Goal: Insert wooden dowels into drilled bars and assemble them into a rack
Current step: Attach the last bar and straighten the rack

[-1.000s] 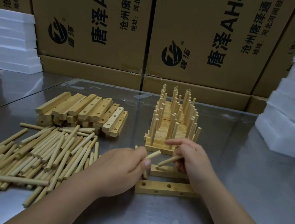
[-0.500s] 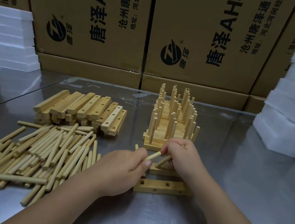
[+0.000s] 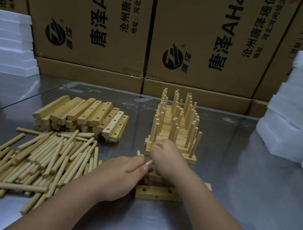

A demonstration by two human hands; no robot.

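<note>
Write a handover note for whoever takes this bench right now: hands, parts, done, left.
Left hand: grip on a few pale wooden dowels.
Right hand: curled over the rear drilled wooden bar; what it holds is hidden.
Near drilled wooden bar: visible holes empty.
Done: row of dowelled bars behind the hands.
Left: these two bars, then the stack of bare drilled bars and loose dowel pile on the steel table.

I see the right hand [image 3: 167,157] curl from a loose pinch into a tight fist and slide left and nearer, right up against the fingertips of the left hand [image 3: 120,174]. The slanted dowel it showed a second ago no longer shows past its fingers, and the hand now covers more of the far drilled bar [image 3: 155,176].
</note>
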